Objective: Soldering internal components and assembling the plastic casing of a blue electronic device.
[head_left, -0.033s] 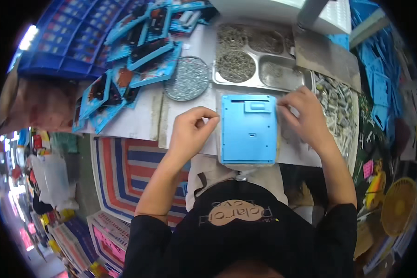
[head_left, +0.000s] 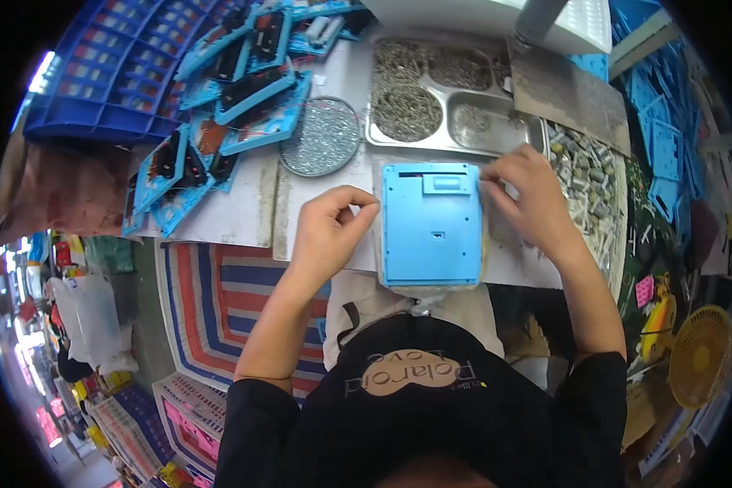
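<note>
A flat light-blue plastic casing (head_left: 419, 252) lies in front of me, with a slot along its far edge, a raised latch-like part and small holes. It rests on a clear-edged pad (head_left: 483, 264) at the table's front. My left hand (head_left: 327, 232) is closed in a pinch, its fingertips right beside the casing's left edge. By the casing's far right corner, my right hand (head_left: 535, 199) also has thumb and forefinger drawn together. Whether either hand grips the edge or something tiny, I cannot tell.
A round dish of small silvery parts (head_left: 321, 138) stands beyond my left hand. Farther off is a metal compartment tray (head_left: 455, 148) of small parts. Blue casings with wires (head_left: 260, 98) are piled at far left, by a blue crate (head_left: 81, 122). Metal pieces (head_left: 581, 175) lie at right.
</note>
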### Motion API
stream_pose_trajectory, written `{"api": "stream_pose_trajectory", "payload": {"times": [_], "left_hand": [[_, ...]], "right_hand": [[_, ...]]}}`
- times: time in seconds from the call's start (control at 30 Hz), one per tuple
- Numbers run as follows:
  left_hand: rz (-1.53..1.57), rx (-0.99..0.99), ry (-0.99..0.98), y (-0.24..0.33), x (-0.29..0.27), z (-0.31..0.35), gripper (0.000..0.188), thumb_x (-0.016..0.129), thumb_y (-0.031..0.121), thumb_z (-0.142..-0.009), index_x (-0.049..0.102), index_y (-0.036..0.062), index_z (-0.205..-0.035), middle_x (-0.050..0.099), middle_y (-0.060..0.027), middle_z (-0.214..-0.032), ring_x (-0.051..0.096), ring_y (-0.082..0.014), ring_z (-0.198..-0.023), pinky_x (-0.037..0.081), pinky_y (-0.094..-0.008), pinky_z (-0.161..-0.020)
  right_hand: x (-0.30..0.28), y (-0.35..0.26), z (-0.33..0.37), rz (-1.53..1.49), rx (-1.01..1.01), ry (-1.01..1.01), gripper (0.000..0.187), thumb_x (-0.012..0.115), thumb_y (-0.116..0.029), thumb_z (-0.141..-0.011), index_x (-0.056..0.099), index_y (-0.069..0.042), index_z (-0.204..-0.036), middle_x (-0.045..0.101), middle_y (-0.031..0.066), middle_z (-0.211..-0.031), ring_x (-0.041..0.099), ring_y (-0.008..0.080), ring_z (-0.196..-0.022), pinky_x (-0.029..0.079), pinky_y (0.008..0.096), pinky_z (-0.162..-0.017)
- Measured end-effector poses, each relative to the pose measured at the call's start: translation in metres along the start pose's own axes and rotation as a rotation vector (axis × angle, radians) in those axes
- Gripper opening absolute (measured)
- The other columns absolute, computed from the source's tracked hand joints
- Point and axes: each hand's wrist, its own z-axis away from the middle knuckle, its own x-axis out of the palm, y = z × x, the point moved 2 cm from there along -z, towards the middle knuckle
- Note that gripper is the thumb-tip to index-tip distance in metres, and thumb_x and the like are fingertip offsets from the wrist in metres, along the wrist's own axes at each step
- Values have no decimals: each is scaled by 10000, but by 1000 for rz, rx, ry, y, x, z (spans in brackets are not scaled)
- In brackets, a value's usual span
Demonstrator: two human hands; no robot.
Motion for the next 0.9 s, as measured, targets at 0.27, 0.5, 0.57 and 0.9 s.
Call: {"api": "stream_pose_trajectory", "payload": {"times": [0.27,0.5,0.57,0.9], "left_hand": [[-99,147,61,9,-2,-15,85,716,73,-874,733,15,-934,572,43,-695,405,-19,-574,329,-216,-529],[-169,218,77,8,-4,-21,88,713,59,-859,724,9,-931,631,-10,-779,451,-65,-582,372,-239,-541],[-222,261,68,14,-3,-21,91,712,54,-855,719,15,-937,645,-26,-801,481,-79,-585,394,-247,-546],[-521,610,44,13,6,-29,106,724,40,-819,703,63,-920,684,-88,-869,673,-281,-744,532,-357,-648]], "right_hand": [[15,7,-23,136,-66,-26,87,723,-112,-788,665,-74,-839,672,38,-827,587,270,-895,452,414,-821],[16,2,-49,262,-224,-217,62,710,-108,-748,675,-63,-773,667,40,-800,589,262,-899,470,418,-852],[14,-1,-52,329,-279,-290,55,695,-97,-738,679,-49,-760,668,48,-812,594,260,-924,471,419,-890],[-8,3,-31,203,-140,-240,244,730,-84,-728,723,-52,-970,659,68,-883,582,275,-935,457,405,-881]]}}
